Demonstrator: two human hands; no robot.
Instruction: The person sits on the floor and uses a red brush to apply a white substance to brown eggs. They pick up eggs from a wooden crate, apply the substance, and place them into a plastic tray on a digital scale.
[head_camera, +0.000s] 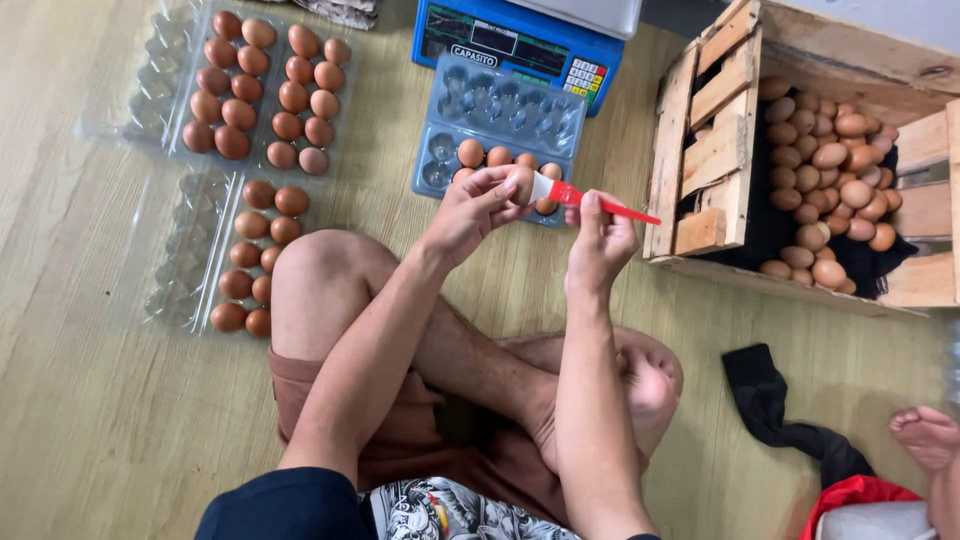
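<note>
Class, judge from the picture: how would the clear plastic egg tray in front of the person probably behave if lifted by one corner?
The egg tray looks thin, so it would probably flex. Its eggs fill only the near row, so it may tip that way.

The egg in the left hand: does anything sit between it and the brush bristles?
Nothing visible. The left hand holds the egg up, and the bristles of the brush in the right hand rest against it.
</note>
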